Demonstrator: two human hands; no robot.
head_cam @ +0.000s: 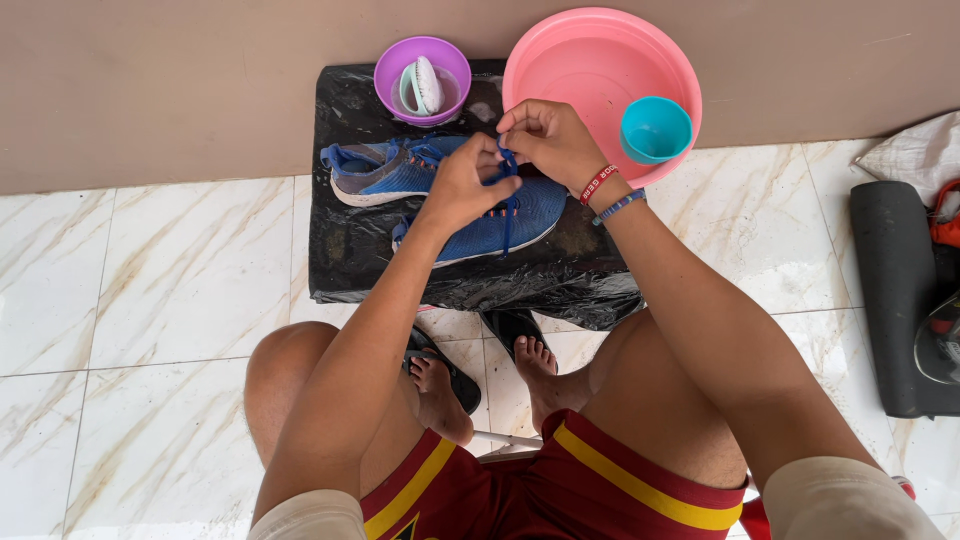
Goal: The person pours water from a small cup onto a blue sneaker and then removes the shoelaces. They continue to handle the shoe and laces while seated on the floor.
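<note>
Left hand [462,187] and right hand [545,140], close together, pinch the dark blue lace [507,200] of a blue knit sneaker [520,215] lying mid-way on the black plastic sheet [350,250].

We see two shoes [440,195] on a plastic sheet [350,250], small bowl [421,80] behind them holding a brush [424,84], basin [598,85] right of it holding a cup [655,130]

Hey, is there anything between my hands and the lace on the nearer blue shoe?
Nothing visible. The left hand and right hand both already pinch the blue lace above the nearer blue shoe. The second shoe, purple bowl and pink basin sit farther back.
</note>
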